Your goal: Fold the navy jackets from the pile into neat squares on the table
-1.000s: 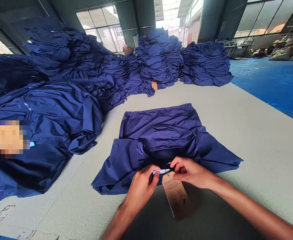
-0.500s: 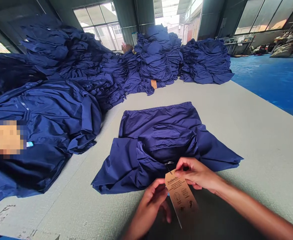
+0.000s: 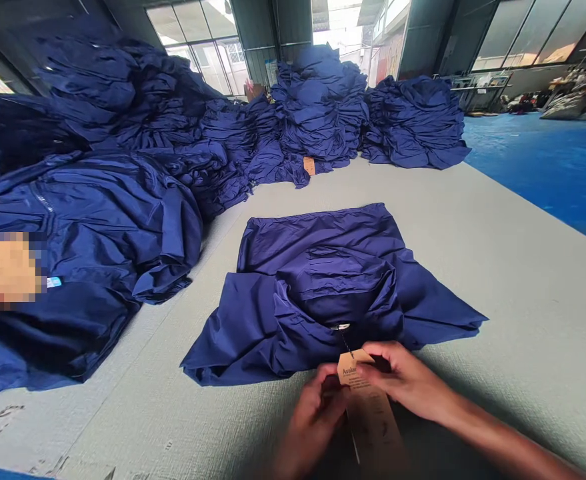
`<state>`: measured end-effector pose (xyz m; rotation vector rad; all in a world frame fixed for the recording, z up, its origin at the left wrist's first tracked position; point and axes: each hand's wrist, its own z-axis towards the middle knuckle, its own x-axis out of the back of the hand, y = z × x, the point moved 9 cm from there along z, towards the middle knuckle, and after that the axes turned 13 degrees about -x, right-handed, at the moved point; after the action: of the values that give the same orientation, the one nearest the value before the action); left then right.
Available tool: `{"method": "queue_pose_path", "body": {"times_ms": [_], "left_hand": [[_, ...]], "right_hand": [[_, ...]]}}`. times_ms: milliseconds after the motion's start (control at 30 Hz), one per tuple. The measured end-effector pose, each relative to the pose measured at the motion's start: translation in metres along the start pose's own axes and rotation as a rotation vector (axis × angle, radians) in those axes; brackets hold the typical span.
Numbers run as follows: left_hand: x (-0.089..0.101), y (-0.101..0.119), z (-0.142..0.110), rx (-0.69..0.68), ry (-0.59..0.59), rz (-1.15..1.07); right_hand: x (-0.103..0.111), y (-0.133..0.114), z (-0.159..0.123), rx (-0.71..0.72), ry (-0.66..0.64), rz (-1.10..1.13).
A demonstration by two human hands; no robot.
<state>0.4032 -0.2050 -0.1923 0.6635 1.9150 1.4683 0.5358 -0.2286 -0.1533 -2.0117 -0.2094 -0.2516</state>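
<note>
A folded navy jacket (image 3: 323,287) lies on the grey table (image 3: 523,333), with its collar towards me. A brown cardboard hang tag (image 3: 370,420) printed "Avalanche" runs from a thin cord (image 3: 345,343) below a small metal fitting (image 3: 340,327) at the collar. My left hand (image 3: 313,420) grips the tag's upper left edge. Pinching its top corner from the right is my right hand (image 3: 403,380). Both hands are just below the jacket's front edge, and the tag's lower end lies in shadow.
Large heaps of navy garments (image 3: 317,113) stand along the table's far side, and a big heap (image 3: 87,227) lies to the left. A small brown tag (image 3: 309,166) shows on one. Blue floor (image 3: 547,167) lies beyond the table's right edge.
Both hands have moved down towards me with the tag, drawing it away from the collar. The thin cord now shows between the tag and the metal fitting. The jacket has not visibly moved.
</note>
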Motion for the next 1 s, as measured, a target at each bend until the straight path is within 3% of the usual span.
{"method": "queue_pose_path", "body": {"times_ms": [167, 267, 400, 533, 667, 767, 867, 1000], "left_hand": [[0.009, 0.028, -0.003, -0.148, 0.066, 0.397], [0.001, 0.036, -0.005, -0.192, -0.001, 0.51], [0.006, 0.027, -0.008, -0.208, 0.034, 0.431], [0.026, -0.009, -0.011, 0.053, 0.159, 0.249], [0.019, 0.005, 0.003, -0.031, 0.135, 0.112], [0.01, 0.015, 0.01, -0.051, 0.071, 0.07], [0.016, 0.014, 0.009, -0.058, 0.115, 0.081], [0.027, 0.004, 0.005, -0.031, 0.215, 0.163]], "right_hand": [[0.006, -0.006, 0.0, 0.002, 0.059, -0.018], [0.01, -0.011, -0.002, 0.01, 0.102, -0.048], [0.007, -0.019, -0.015, 0.01, 0.155, -0.143], [-0.009, -0.026, -0.029, 0.059, 0.113, -0.215], [-0.013, -0.027, -0.031, 0.109, 0.108, -0.27], [-0.002, -0.021, -0.024, 0.062, 0.154, -0.243], [0.009, -0.011, -0.015, -0.008, 0.189, -0.167], [-0.005, 0.004, -0.006, -0.046, 0.037, -0.11]]}}
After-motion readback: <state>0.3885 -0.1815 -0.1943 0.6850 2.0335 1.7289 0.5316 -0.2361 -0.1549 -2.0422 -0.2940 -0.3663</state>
